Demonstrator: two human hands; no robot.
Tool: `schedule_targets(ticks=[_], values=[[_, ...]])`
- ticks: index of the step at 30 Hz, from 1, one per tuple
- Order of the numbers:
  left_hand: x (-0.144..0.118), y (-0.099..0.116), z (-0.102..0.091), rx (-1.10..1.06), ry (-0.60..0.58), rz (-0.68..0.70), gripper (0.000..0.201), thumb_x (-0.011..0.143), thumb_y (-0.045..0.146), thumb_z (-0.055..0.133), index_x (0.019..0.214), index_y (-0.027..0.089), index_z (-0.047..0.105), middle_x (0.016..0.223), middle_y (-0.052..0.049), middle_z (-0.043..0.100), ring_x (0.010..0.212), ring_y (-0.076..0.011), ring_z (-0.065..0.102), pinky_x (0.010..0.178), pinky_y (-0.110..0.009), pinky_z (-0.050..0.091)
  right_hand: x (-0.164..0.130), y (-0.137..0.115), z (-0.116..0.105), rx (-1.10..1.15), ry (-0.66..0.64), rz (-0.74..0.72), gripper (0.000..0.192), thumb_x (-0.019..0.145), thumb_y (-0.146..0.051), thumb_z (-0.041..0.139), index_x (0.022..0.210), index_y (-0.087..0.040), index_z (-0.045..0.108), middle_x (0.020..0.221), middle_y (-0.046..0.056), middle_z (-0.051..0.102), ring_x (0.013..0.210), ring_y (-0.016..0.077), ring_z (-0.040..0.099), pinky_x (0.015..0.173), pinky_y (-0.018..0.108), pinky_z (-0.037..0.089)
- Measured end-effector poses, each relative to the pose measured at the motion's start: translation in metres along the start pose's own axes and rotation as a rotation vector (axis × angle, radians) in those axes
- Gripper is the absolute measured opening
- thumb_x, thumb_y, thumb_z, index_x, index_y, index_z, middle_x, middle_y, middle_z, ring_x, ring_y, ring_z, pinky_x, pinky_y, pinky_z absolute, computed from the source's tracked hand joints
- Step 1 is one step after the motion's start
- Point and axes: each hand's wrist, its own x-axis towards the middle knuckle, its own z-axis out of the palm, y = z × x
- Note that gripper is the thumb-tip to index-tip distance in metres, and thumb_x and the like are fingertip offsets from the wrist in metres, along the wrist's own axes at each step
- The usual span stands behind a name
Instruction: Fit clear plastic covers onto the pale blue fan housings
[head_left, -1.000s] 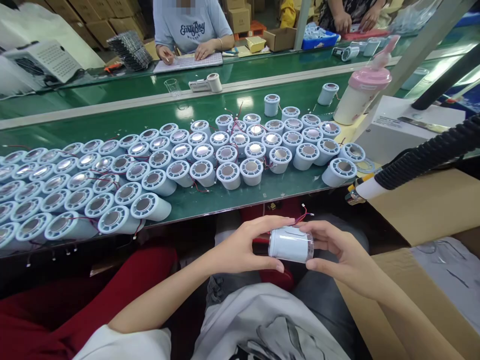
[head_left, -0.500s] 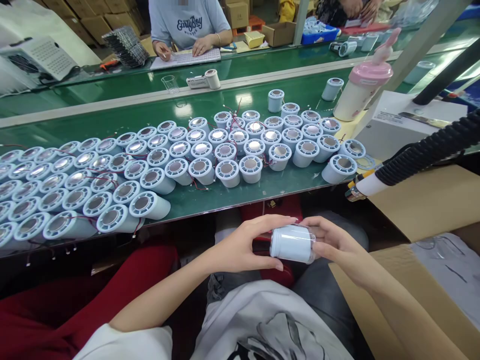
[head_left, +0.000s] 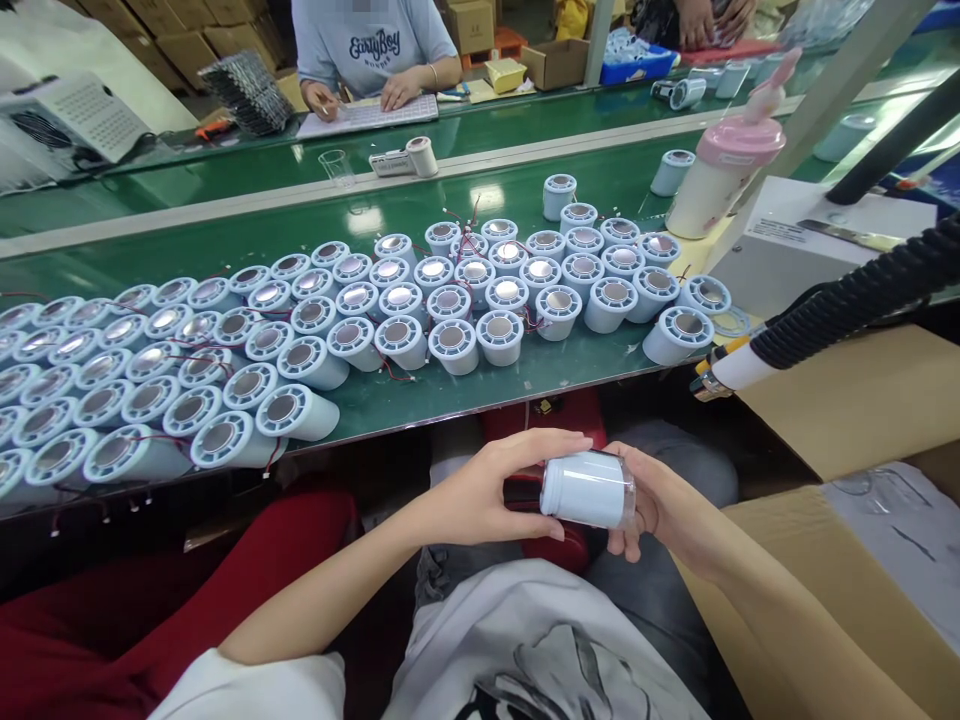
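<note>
Over my lap I hold a pale blue cylinder part [head_left: 586, 490] lying sideways, with a clear film at its right end. My left hand [head_left: 491, 490] grips its left end with thumb below and fingers above. My right hand [head_left: 660, 505] cups the right end from underneath. On the green belt [head_left: 420, 395] in front lie several matching cylinders [head_left: 450, 345] with round metal faces and red wires, packed in rows from the far left to the middle right.
A pink-lidded bottle [head_left: 720, 175] stands at the belt's right. A black ribbed hose with a nozzle [head_left: 825, 320] reaches in from the right above a cardboard box [head_left: 847, 400]. Across the belt a person's hands [head_left: 360, 95] rest on a sheet of paper.
My right hand has slid further under the cylinder's right end, and the red wires that stuck out above it are no longer visible. The view has drifted slightly.
</note>
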Motion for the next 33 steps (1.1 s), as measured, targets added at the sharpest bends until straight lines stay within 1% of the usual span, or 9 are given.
schedule_targets(ticks=[9, 13, 15, 16, 18, 20, 22, 28, 33], values=[[0.002, 0.002, 0.003, -0.013, 0.010, 0.079, 0.068, 0.071, 0.026, 0.079, 0.133, 0.031, 0.052, 0.142, -0.009, 0.049, 0.131, -0.0282, 0.046, 0.110, -0.042, 0.037, 0.002, 0.001, 0.002, 0.111, -0.114, 0.241, 0.066, 0.090, -0.069, 0.033, 0.077, -0.012, 0.064, 0.053, 0.005, 0.063, 0.035, 0.0083, 0.056, 0.030, 0.011, 0.038], [0.000, 0.007, 0.008, -0.065, 0.040, -0.030, 0.064, 0.073, 0.026, 0.077, 0.132, 0.029, 0.052, 0.133, -0.009, 0.053, 0.123, -0.0244, 0.052, 0.096, -0.034, 0.050, 0.000, 0.003, 0.002, 0.013, -0.144, 0.327, 0.083, 0.090, -0.072, 0.011, 0.078, -0.010, 0.065, 0.046, 0.005, 0.057, 0.027, 0.0048, 0.043, 0.024, 0.010, 0.023], [-0.001, 0.011, 0.010, -0.111, 0.057, -0.129, 0.063, 0.074, 0.027, 0.076, 0.132, 0.027, 0.050, 0.132, -0.010, 0.053, 0.118, -0.0236, 0.055, 0.089, -0.031, 0.054, -0.003, 0.008, -0.002, -0.179, -0.096, 0.094, 0.082, 0.089, -0.074, 0.012, 0.100, -0.011, 0.063, 0.057, 0.007, 0.064, 0.032, 0.0090, 0.050, 0.026, 0.013, 0.029], [-0.002, 0.012, 0.010, -0.132, 0.066, -0.175, 0.063, 0.075, 0.028, 0.075, 0.133, 0.026, 0.050, 0.131, -0.010, 0.053, 0.115, -0.0235, 0.056, 0.087, -0.031, 0.055, -0.005, 0.010, -0.004, -0.282, -0.050, -0.080, 0.075, 0.088, -0.075, 0.024, 0.115, -0.013, 0.058, 0.074, 0.010, 0.070, 0.044, 0.0130, 0.060, 0.031, 0.017, 0.040], [-0.002, 0.014, 0.010, -0.184, 0.073, -0.249, 0.065, 0.076, 0.031, 0.074, 0.134, 0.024, 0.047, 0.128, -0.011, 0.055, 0.108, -0.0234, 0.059, 0.083, -0.032, 0.057, -0.009, 0.013, -0.008, -0.497, 0.027, -0.461, 0.064, 0.083, -0.064, 0.057, 0.131, -0.023, 0.047, 0.120, 0.014, 0.064, 0.087, 0.0229, 0.069, 0.065, 0.031, 0.059], [-0.002, 0.014, 0.009, -0.233, 0.053, -0.301, 0.066, 0.077, 0.034, 0.072, 0.136, 0.025, 0.045, 0.124, -0.011, 0.058, 0.100, -0.0226, 0.062, 0.078, -0.032, 0.057, -0.012, 0.013, -0.011, -0.707, 0.045, -0.735, 0.057, 0.079, -0.035, 0.074, 0.130, -0.033, 0.050, 0.145, 0.007, 0.045, 0.123, 0.0270, 0.052, 0.100, 0.042, 0.047], [-0.001, 0.015, 0.008, -0.255, 0.025, -0.308, 0.067, 0.076, 0.035, 0.073, 0.137, 0.025, 0.045, 0.123, -0.011, 0.059, 0.098, -0.0227, 0.064, 0.077, -0.032, 0.057, -0.014, 0.011, -0.012, -0.829, 0.023, -0.836, 0.050, 0.081, -0.016, 0.071, 0.125, -0.036, 0.056, 0.146, 0.003, 0.045, 0.131, 0.0258, 0.044, 0.107, 0.043, 0.040], [0.000, 0.018, 0.006, -0.272, 0.002, -0.187, 0.074, 0.069, 0.023, 0.080, 0.136, 0.028, 0.049, 0.141, -0.010, 0.049, 0.127, -0.0284, 0.050, 0.102, -0.039, 0.047, -0.017, 0.010, -0.007, -0.164, -0.104, -0.406, 0.045, 0.084, -0.035, 0.071, 0.127, -0.038, 0.057, 0.121, 0.002, 0.066, 0.105, 0.0199, 0.064, 0.086, 0.028, 0.055], [0.000, 0.011, 0.009, -0.423, -0.078, -0.356, 0.079, 0.073, 0.021, 0.076, 0.143, 0.027, 0.040, 0.126, -0.010, 0.061, 0.109, -0.0249, 0.062, 0.095, -0.041, 0.051, -0.014, 0.013, -0.010, -0.168, -0.023, -0.273, 0.050, 0.073, -0.021, 0.080, 0.120, -0.032, 0.066, 0.081, -0.002, 0.071, 0.064, 0.0119, 0.062, 0.056, 0.018, 0.052]])
